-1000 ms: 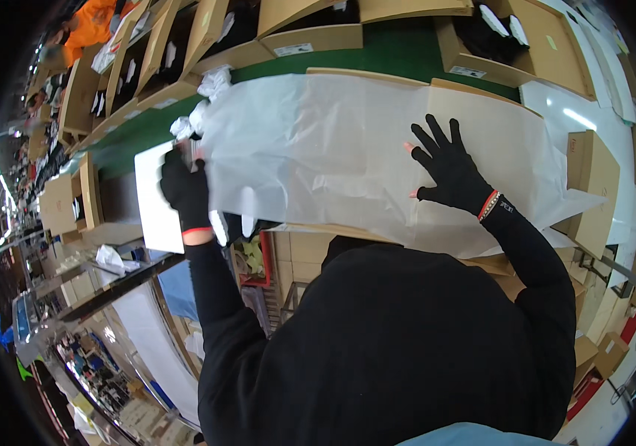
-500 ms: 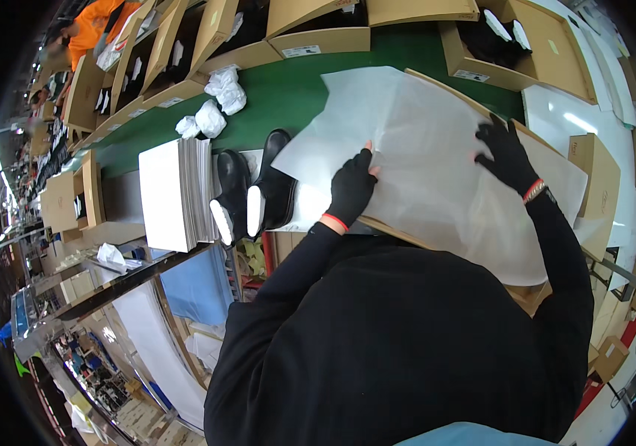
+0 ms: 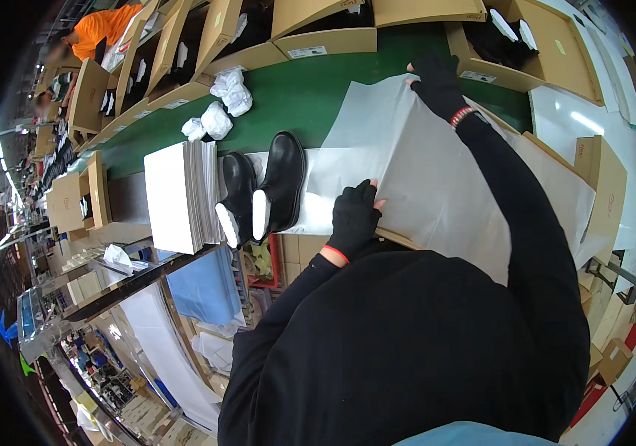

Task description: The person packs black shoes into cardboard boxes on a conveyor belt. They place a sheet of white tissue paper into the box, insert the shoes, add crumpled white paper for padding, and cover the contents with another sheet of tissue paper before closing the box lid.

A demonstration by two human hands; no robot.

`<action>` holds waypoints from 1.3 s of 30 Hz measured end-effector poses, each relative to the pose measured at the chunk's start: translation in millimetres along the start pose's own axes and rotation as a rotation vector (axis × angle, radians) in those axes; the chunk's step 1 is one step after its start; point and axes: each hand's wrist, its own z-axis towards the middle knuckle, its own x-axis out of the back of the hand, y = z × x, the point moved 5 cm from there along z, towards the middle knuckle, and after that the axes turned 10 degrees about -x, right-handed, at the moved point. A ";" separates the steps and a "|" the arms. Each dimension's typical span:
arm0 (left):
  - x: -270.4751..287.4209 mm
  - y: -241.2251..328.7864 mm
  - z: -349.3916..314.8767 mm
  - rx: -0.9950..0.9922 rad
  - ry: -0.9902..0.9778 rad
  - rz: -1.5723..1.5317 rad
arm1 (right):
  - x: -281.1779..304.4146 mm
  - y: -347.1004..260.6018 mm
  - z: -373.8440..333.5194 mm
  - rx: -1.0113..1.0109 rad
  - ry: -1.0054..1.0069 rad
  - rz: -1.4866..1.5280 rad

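A large sheet of white tissue paper point(image 3: 437, 171) lies over an open cardboard box point(image 3: 526, 141), whose brown edges show along its sides. My left hand point(image 3: 355, 219), in a black fingerless glove, rests at the near left edge of the paper, with thumb and forefinger apart. At the far left corner of the sheet, my right hand point(image 3: 438, 85) reaches out, its fingers spread at the paper's edge. A pair of black ankle boots stuffed with white paper, the left boot point(image 3: 238, 189) and the right boot point(image 3: 284, 175), lies left of my left hand.
A stack of white sheets point(image 3: 173, 197) stands left of the boots. Crumpled white paper balls point(image 3: 217, 119) lie on the green belt point(image 3: 273, 97). Several open shoe boxes point(image 3: 318, 44) line the far side. A person in orange point(image 3: 102, 33) stands at the far left.
My right hand has moved left and away from me to the paper's far left corner. My left hand has drawn nearer to me. The paper's left part has shifted and creased.
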 end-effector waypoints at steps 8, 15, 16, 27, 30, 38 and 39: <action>-9.7 -1.5 -4.5 0.112 -0.109 -0.198 | -2.0 22.6 -148.3 0.008 -0.463 -0.399; -15.0 3.7 4.2 0.114 -0.192 -0.235 | -21.8 43.4 -140.6 -0.156 -0.502 -0.621; -16.2 2.4 2.1 0.145 -0.216 -0.269 | -17.0 37.2 -151.9 -0.156 -0.484 -0.587; 8.6 14.1 -18.1 0.262 0.001 -0.497 | -43.4 19.2 -216.4 -0.152 -0.612 -0.478; 42.6 -4.2 -58.1 0.358 0.252 -0.488 | -49.4 16.7 -228.0 -0.205 -0.696 -0.458; 106.3 -110.2 -210.7 0.653 0.884 0.028 | -39.1 -7.0 -218.5 -0.237 -0.726 -0.521; 112.4 -115.3 -208.6 0.658 0.899 0.094 | -36.1 -11.6 -216.3 -0.237 -0.741 -0.533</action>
